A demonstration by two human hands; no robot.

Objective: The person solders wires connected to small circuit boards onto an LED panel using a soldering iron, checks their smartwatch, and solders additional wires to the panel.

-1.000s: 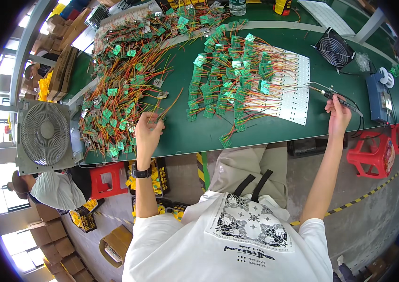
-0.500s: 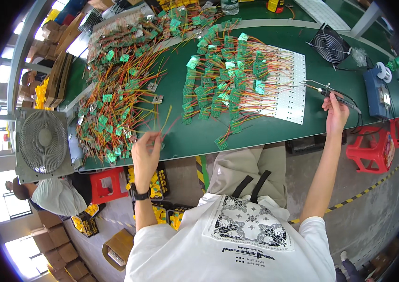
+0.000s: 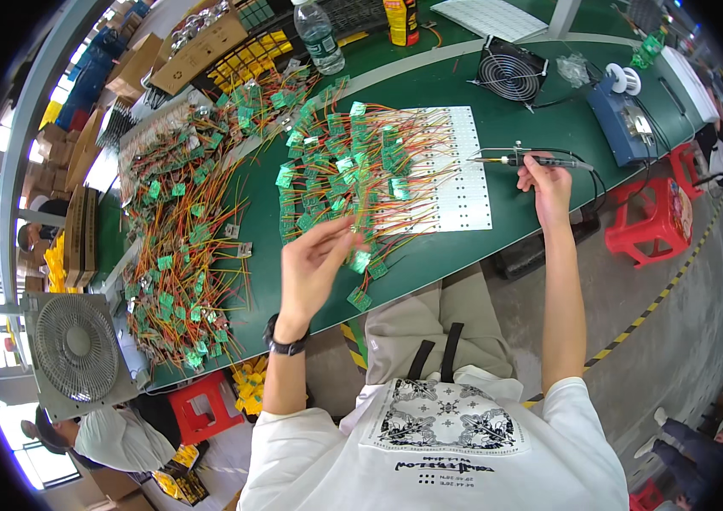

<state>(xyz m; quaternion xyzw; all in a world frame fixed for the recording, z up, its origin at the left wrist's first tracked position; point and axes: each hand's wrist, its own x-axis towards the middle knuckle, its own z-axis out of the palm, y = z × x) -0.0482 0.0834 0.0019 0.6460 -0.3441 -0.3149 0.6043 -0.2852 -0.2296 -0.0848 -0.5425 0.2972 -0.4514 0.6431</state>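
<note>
Overall, we see a green tabletop (image 3: 531, 119) that carries everything within reach of both arms. At its left lies a tangled heap of wired boards (image 3: 182, 247), apparently kept to that side as a loose stock. In the middle, we note the laid-out circuit boards (image 3: 348, 170), their wires running right onto a white perforated panel (image 3: 468, 192); the panel presumably keeps the wire ends spaced and in line. The blue control box (image 3: 625, 128) stands at the far right, probably so that the cable stays clear of the boards. We find the right grip (image 3: 548, 183) closed around the handle of a soldering iron (image 3: 565, 162), held nearly level, its tip pointing left at the panel's right edge, likely to keep the hot end off the hand. The left grip (image 3: 314, 264) is narrow, thumb near fingers, over the near-left boards; blur prevents us from telling whether it pinches a wire.

Compared with half a second ago, we observe the left grip moved from beside the heap to the laid-out boards, while the iron remains by the panel's edge.
</note>
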